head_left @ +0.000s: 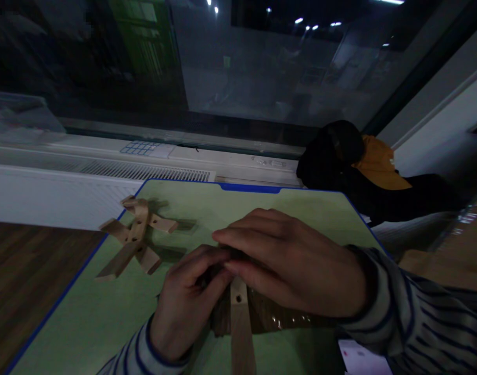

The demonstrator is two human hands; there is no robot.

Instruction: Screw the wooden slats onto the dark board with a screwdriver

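The left hand (187, 297) is bent, with its thumb and fingers curled in toward each other near the end of a wooden strip (242, 333). I cannot tell if they pinch it, because the fingers hide that spot. The strip has a dark hole just below the fingers, and it comes out from under the grip toward the person. The right hand (296, 260) bends over the same end from the right, its thumb by the left fingertips. I cannot tell if it is closed on the wood.

Left of the grip and a bit farther off, a wooden figure (138, 232) with holes and sticking-out pieces is on the green table (199, 208), by its blue edge. Under the grip is something brown and shiny (277, 312). Near the right sleeve is a bright, flat thing (361, 357).

Around the table, well left of the grip, is a brown floor (27, 271), then a white heater (66, 192). Straight past the grip is a big dark window (230, 78) with little lights in it. Farther off to the right is a black and orange heap of cloth (332, 151).
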